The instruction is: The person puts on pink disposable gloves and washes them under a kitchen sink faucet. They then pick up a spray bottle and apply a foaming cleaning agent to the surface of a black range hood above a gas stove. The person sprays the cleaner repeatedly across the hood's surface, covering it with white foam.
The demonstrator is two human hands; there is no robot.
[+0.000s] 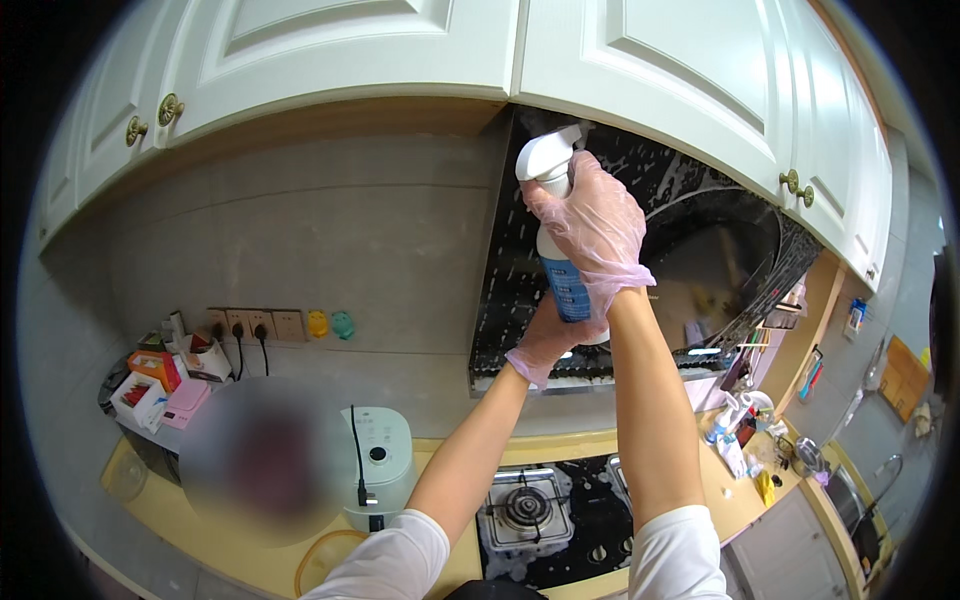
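Observation:
A white spray bottle point(566, 289) with a blue label bearing writing is held up in front of the black range hood point(502, 315). My right hand point(596, 217), in a thin translucent pink glove, wraps the bottle's neck just under its white trigger head. Gloved the same way, my left hand point(555, 337) grips the lower part, its fingers partly hidden behind the bottle. The nozzle points toward the hood's upper part, close to the glass. White foam streaks and droplets cover much of the panel, including around its large round plate point(712, 262).
White wall cabinets point(645, 60) overhang the hood. Below are a foamy gas stove point(525, 510) and a pale green appliance point(386, 442) with its cord on top. Plugged sockets point(255, 325) line the wall. Bottles point(727, 420) crowd the right counter; a blurred patch covers part of the left.

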